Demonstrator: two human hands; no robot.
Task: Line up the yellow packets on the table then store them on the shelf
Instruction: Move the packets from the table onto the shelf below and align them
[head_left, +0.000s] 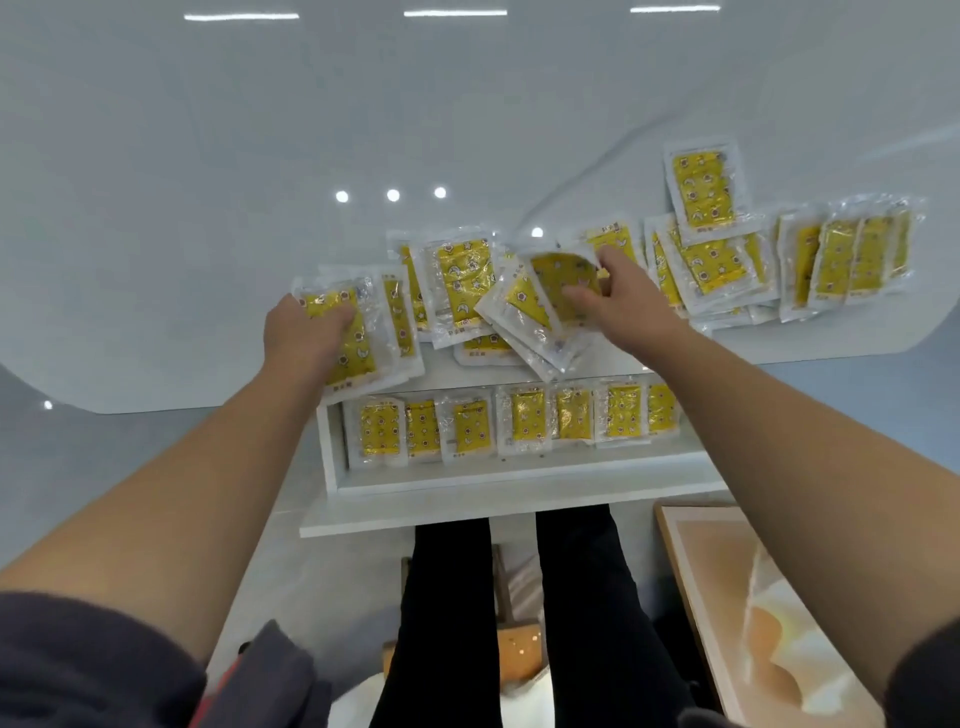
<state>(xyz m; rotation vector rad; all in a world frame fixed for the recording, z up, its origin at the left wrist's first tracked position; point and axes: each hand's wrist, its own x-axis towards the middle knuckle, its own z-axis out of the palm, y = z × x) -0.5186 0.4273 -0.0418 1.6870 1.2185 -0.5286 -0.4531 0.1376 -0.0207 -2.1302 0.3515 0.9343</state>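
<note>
— Fingers (340, 314), left hand (304, 338): state?
— Laid over the face of the top packet (358, 353) of a small stack whose near edge overhangs the tabletop (182, 234). Thumb hidden, so I cannot tell whether they grip or merely press.

— Fingers, right hand (623, 301)?
— Thumb and fingers are clamped on one bent packet (550, 291). It is pinched at its right side and bowed above a tilted packet beneath it.

— Items nearer than the fingers?
— Nearest are two legs in black trousers (452, 623). Right of them is one pale framed panel (753, 597). Next is the white shelf (519, 480), directly below both sets of fingers. It carries a shelf row (527, 418) of yellow packets, seven in view, side by side with faces toward the camera. The row's right end runs behind the right forearm.

— Level with the fingers?
— Between the two hands lies a loose heap (462, 280) of overlapping packets, flat on the tabletop. Just right of the right fingers is a second cluster (711, 265), also overlapping. Farther right, well apart from the fingers, sits a fanned group (857, 254).

— Beyond the fingers?
— One single packet (704, 187), farthest out, its near end overlapping the second cluster. Behind it the glossy white tabletop shows reflected lights (393, 195).
</note>
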